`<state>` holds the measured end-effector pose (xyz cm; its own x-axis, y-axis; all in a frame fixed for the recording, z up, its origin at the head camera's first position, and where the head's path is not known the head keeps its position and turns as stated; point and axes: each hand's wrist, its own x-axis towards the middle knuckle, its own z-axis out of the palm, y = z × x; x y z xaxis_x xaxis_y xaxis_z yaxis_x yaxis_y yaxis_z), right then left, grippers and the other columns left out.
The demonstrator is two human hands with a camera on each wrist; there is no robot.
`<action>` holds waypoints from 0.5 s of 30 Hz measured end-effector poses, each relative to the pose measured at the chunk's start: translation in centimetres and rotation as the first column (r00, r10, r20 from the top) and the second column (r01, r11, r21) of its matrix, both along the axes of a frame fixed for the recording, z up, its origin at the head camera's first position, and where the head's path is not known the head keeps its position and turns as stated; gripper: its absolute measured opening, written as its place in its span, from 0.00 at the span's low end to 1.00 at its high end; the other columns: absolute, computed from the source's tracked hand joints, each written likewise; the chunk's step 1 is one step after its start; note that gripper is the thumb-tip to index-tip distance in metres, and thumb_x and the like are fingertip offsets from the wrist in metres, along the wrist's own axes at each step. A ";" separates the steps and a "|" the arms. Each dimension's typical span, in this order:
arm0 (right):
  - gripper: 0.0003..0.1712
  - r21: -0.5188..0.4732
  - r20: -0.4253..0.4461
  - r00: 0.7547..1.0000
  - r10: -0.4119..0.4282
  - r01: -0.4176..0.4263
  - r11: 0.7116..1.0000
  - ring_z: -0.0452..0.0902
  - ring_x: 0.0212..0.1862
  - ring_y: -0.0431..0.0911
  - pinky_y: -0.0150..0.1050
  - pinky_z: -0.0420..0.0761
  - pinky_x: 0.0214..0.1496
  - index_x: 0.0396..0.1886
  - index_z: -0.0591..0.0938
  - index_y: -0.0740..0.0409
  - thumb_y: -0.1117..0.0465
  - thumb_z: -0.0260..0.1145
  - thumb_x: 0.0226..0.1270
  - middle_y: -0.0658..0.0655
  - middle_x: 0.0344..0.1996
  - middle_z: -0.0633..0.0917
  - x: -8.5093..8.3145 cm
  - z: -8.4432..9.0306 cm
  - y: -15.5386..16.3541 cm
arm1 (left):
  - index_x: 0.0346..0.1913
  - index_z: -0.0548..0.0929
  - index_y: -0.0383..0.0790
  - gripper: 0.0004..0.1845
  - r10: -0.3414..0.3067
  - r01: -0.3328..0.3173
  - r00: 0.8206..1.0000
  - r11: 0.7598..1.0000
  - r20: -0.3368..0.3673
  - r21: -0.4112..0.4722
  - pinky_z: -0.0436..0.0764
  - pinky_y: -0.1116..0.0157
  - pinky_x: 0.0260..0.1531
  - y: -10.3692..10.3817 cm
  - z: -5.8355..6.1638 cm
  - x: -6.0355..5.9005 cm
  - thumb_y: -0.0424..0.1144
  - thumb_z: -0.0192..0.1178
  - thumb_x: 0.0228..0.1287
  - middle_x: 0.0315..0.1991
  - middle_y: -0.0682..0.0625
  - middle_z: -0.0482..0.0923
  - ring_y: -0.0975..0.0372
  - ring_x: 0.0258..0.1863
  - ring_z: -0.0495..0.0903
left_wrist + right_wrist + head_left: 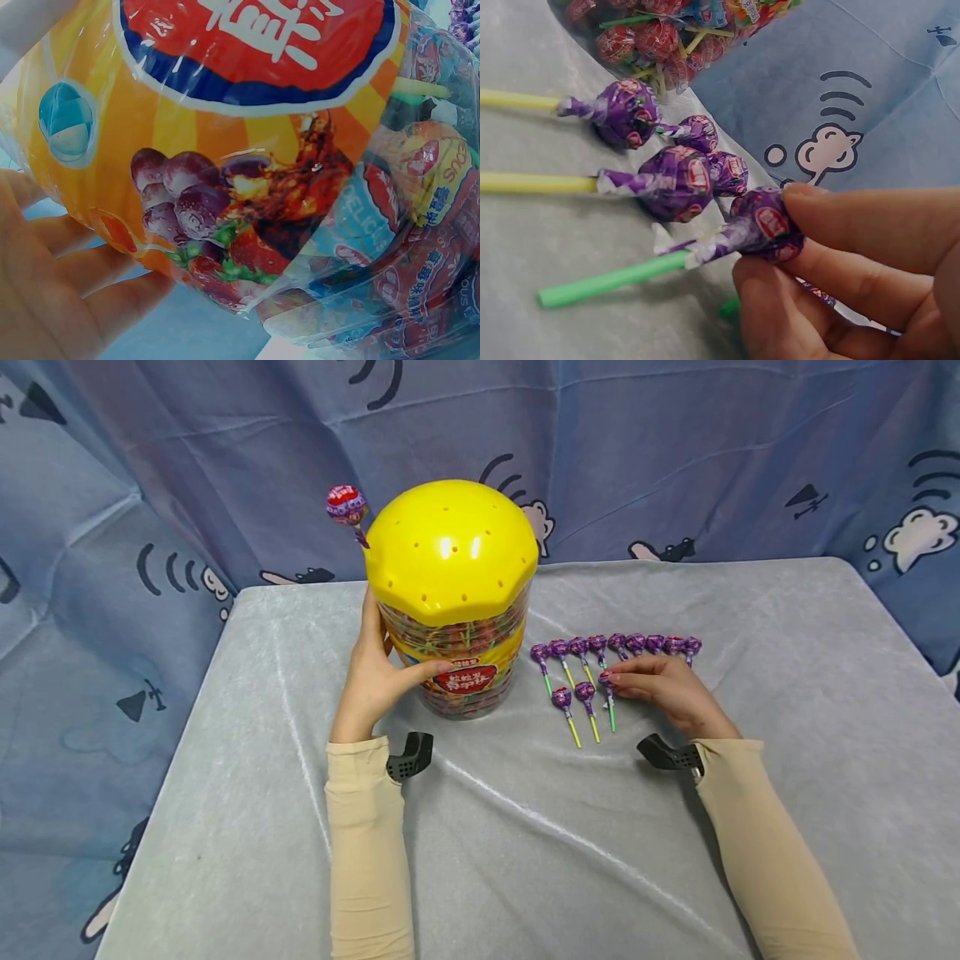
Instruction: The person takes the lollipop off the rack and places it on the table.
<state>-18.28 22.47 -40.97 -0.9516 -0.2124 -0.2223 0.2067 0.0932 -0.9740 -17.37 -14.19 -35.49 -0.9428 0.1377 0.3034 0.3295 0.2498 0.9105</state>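
A large clear candy jar (480, 639) with a domed yellow lid (453, 552) stands left of centre in the head view. Around its left side wraps my left hand (381, 677), the thumb lying across the label. In the left wrist view the fingers (112, 292) touch the jar's fruit-printed label (262, 187). My right hand (671, 689) pinches the head of a purple-wrapped lollipop (761, 225) between thumb and fingertips, its green stick pointing toward the body. Two purple lollipops with yellow sticks (592, 727) lie just left of it, forming a front row.
Behind them runs a back row of several purple lollipops (577, 647), partly covered by the right hand. A red and purple lollipop shape (347, 506) sticks out beside the lid. The grey cloth-covered table (525, 860) ends at a blue patterned curtain (675, 460).
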 end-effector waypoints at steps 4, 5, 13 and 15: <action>0.08 0.038 -0.003 1.000 -0.001 0.001 0.999 0.82 0.36 0.35 0.29 0.82 0.41 0.34 0.86 0.58 0.72 0.62 0.64 0.44 0.30 0.86 0.0 -0.1 0.1 | 0.74 0.41 0.66 0.62 0.000 0.000 1.000 1.000 -0.001 -0.003 0.60 0.53 0.66 0.0 0.0 0.0 0.36 0.76 0.44 0.71 0.58 0.52 0.62 0.67 0.58; 0.07 0.048 -0.006 1.000 -0.002 0.002 0.999 0.82 0.36 0.35 0.29 0.82 0.41 0.35 0.86 0.60 0.72 0.62 0.64 0.44 0.30 0.86 0.0 -0.1 0.1 | 0.74 0.41 0.66 0.63 0.000 0.000 1.000 1.000 0.000 -0.005 0.60 0.53 0.66 0.0 0.0 0.0 0.36 0.76 0.44 0.71 0.58 0.53 0.62 0.67 0.58; 0.11 0.175 -0.053 0.998 -0.041 0.049 0.983 0.80 0.33 0.32 0.26 0.81 0.37 0.42 0.84 0.72 0.70 0.66 0.61 0.40 0.26 0.85 0.0 -0.6 -0.1 | 0.75 0.41 0.57 0.63 -0.002 0.002 1.000 1.000 0.024 -0.007 0.60 0.55 0.66 0.2 0.8 0.4 0.31 0.75 0.44 0.72 0.52 0.53 0.60 0.68 0.58; 0.14 0.223 -0.068 0.997 -0.041 0.055 0.973 0.79 0.33 0.32 0.26 0.81 0.36 0.44 0.82 0.76 0.69 0.67 0.60 0.39 0.26 0.85 0.1 -0.6 -0.2 | 0.75 0.41 0.54 0.62 -0.003 0.004 0.999 1.000 0.033 -0.011 0.59 0.55 0.66 0.3 1.5 0.9 0.30 0.75 0.45 0.72 0.51 0.52 0.60 0.68 0.57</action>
<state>-18.23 22.29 -41.59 -0.9729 -0.1172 -0.1991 0.1560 0.3027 -0.9402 -16.46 -13.85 -33.95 -0.9518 0.1443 0.2706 0.3002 0.2589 0.9181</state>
